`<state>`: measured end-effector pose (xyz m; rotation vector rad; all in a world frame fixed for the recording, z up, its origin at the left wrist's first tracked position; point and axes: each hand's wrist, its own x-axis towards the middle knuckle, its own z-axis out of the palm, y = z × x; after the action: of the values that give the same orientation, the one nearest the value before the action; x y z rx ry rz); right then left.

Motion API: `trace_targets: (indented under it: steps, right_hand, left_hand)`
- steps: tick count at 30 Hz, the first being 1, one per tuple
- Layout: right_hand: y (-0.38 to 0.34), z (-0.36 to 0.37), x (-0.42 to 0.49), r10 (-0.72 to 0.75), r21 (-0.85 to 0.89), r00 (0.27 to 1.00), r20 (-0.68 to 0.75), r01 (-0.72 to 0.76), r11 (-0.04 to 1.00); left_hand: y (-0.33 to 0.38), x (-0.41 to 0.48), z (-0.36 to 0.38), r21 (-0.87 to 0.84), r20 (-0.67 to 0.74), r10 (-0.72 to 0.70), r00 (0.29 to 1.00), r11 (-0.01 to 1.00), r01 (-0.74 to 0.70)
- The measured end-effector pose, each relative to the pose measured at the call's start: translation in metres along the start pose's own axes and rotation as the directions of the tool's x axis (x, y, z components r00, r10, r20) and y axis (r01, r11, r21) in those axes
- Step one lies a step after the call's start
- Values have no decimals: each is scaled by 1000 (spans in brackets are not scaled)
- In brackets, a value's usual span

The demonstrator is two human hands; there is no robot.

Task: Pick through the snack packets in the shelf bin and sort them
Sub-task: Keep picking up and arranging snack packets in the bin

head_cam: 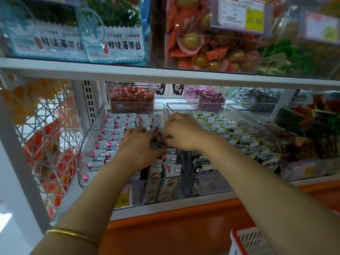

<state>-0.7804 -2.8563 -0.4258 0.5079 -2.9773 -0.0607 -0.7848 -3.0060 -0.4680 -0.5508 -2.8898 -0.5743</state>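
Both our hands meet inside the clear plastic shelf bin (pixel 91 137), by its right wall; left hand (pixel 137 147) and right hand (pixel 184 134) pinch dark crumpled packets (pixel 158 142) above rows of white pink-dotted snack packets (pixel 110 138).

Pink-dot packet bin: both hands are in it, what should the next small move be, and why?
Probably lift the bundle of packets out of the bin: left hand and right hand both pinch it above the neat rows, so it looks ready to sort.
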Motion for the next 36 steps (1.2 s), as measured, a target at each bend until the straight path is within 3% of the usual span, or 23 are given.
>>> trace_targets:
  steps: [2,7,12,20,27,32,36]
  right_hand:
    - [1,-6,6,-2,-21,997,75,4,1000]
    - [0,-22,27,39,142,998,-55,-31,989]
    - [-8,-8,48,22,-79,994,108,-13,997]
    - [-10,2,60,70,-158,991,-111,-87,984]
    - [-15,-3,58,75,-165,990,-116,-93,982]
    - [-11,-23,23,64,-49,952,-298,-83,995]
    - [-9,-27,-20,120,63,803,-584,-102,993]
  left_hand:
    - [-2,-4,-3,24,-20,9,1000,1000,-9]
    - [-4,-18,-10,39,-90,8,996,999,-4]
    - [-8,-23,-16,18,-125,17,992,1000,-15]
    - [-13,-33,-29,-49,-129,-30,991,999,24]
    - [-17,-39,-38,-119,-142,-29,989,993,12]
    - [-14,-46,-41,-198,-223,-28,975,980,-18]
    - [-9,-55,-44,-289,-303,-45,952,956,-47]
